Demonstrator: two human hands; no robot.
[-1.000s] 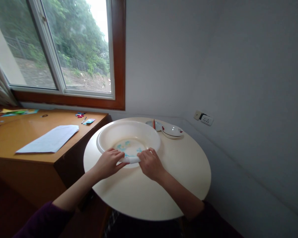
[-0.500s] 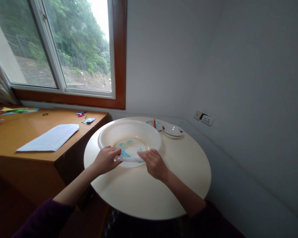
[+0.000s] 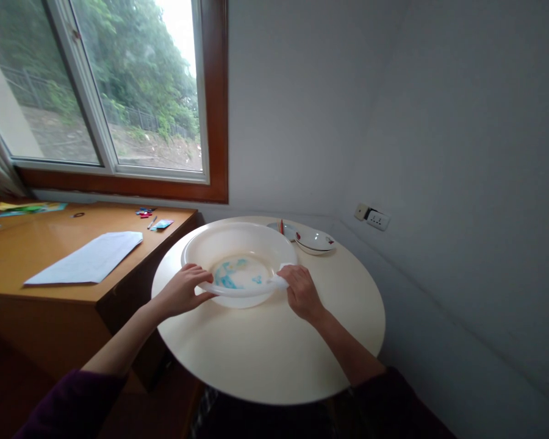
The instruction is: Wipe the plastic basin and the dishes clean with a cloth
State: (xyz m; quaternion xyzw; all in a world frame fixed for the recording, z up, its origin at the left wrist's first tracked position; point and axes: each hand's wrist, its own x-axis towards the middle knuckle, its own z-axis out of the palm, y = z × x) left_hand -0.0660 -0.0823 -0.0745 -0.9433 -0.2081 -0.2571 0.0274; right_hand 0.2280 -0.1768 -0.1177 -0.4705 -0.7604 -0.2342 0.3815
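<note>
A large white plastic basin stands on the round table, with blue marks showing on its bottom. My left hand grips the basin's near-left rim, thumb below and fingers over the edge. At the near-right rim, my right hand is closed with its fingers pressed against the edge. Between those fingers and the rim shows a small white piece, perhaps tissue or cloth; most of it is hidden by the hand.
The cream round table holds a white bowl and a small dish with a reddish stick behind the basin. On the left, a wooden desk carries white paper and small coloured items. Wall sockets are at right.
My right hand has slid right along the basin's rim, farther from my left hand. My left hand has shifted slightly left and still grips the rim.
</note>
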